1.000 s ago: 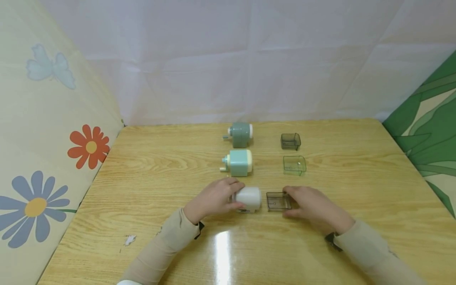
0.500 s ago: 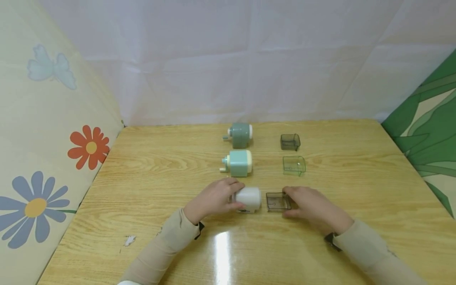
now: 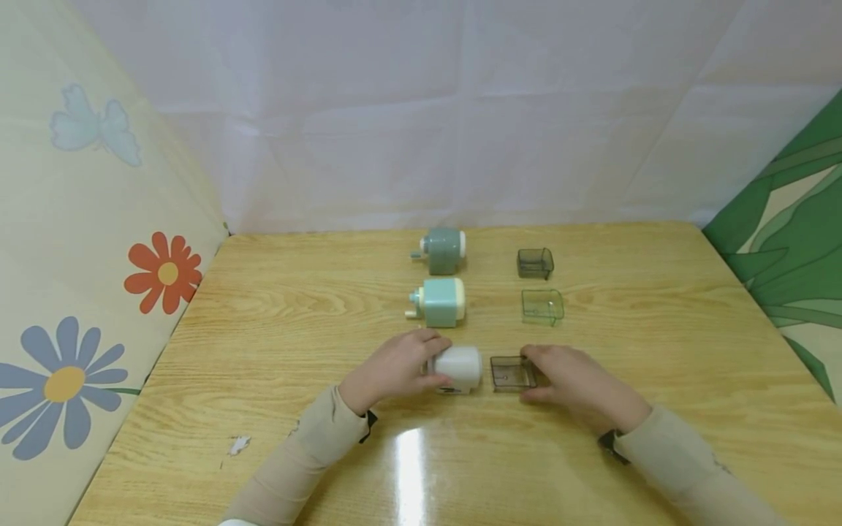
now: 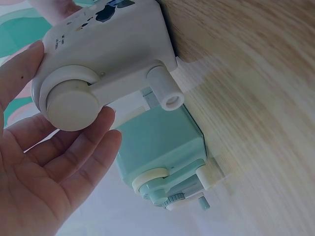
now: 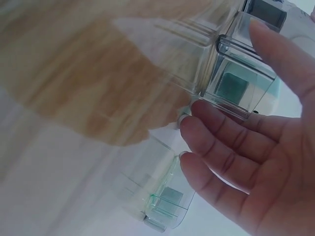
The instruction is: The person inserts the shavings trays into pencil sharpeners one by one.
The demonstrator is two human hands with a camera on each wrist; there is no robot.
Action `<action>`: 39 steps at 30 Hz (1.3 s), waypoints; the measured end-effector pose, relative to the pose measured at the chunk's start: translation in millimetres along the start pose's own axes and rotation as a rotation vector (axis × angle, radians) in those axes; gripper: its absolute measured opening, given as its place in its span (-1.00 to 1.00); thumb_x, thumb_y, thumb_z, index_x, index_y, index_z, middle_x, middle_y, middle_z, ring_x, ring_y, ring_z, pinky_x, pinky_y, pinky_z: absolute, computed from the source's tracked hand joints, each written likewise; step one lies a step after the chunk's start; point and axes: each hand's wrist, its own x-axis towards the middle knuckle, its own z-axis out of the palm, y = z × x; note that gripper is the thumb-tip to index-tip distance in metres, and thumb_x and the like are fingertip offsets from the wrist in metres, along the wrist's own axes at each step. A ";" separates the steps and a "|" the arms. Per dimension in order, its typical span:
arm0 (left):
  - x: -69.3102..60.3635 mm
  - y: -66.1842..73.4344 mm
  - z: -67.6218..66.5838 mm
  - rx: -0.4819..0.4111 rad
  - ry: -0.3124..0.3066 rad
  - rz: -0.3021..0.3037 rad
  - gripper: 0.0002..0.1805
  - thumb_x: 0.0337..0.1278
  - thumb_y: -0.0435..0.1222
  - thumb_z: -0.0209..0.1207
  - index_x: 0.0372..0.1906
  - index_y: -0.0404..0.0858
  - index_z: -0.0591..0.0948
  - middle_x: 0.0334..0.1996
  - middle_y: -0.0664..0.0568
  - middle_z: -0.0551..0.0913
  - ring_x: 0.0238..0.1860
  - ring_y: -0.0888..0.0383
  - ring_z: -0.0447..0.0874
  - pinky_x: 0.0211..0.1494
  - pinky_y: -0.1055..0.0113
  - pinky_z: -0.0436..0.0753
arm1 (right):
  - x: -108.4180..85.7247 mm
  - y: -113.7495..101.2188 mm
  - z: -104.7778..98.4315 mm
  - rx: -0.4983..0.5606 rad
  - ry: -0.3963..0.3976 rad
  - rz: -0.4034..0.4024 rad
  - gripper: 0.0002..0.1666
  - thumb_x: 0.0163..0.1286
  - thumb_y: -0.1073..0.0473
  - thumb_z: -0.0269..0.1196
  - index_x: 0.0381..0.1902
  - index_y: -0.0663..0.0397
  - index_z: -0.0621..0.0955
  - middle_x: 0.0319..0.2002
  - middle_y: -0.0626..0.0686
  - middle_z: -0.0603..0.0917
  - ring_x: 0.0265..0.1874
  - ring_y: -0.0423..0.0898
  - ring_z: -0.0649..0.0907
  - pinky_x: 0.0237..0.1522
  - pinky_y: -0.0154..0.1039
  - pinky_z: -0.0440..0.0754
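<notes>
My left hand (image 3: 401,369) grips a white crank pencil sharpener (image 3: 459,367) on the table, thumb on one side and fingers on the other. In the left wrist view its crank handle (image 4: 165,88) points toward the camera, and dark printed marks show on one side. Just right of it, my right hand (image 3: 569,380) pinches a smoky clear shavings drawer (image 3: 509,372) between thumb and fingers. A small gap separates drawer and sharpener. In the right wrist view the thumb and fingertips lie on opposite sides of the drawer (image 5: 236,83).
Behind my hands stand a mint-and-cream sharpener (image 3: 441,302) and a dark teal one (image 3: 444,250), cranks to the left. A green-tinted clear drawer (image 3: 542,306) and a smoky drawer (image 3: 536,263) lie right of them. A pale worn patch (image 3: 240,445) marks the wooden table (image 3: 296,292).
</notes>
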 end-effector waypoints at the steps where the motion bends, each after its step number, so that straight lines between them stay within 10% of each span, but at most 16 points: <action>1: 0.1 0.0 0.1 0.000 0.000 0.000 -0.43 -0.04 -0.05 0.28 0.02 -0.35 0.54 -0.08 -0.10 0.58 -0.14 0.10 0.57 -0.09 0.35 0.58 | 0.1 -0.2 0.1 0.000 0.003 -0.002 -0.32 -0.04 -0.11 0.38 -0.10 0.27 0.50 -0.23 0.15 0.63 -0.32 0.00 0.62 -0.24 -0.06 0.60; 39: -0.4 -1.1 1.9 -0.009 -0.001 0.001 -0.42 -0.05 -0.04 0.28 0.02 -0.35 0.53 -0.06 -0.12 0.57 -0.12 0.09 0.56 -0.07 0.35 0.57 | 9.8 -3.0 4.3 0.095 -0.012 -0.067 -0.44 -0.05 -0.01 0.42 -0.23 0.27 0.48 -0.55 -0.12 0.47 -0.61 -0.29 0.40 -0.61 -0.41 0.40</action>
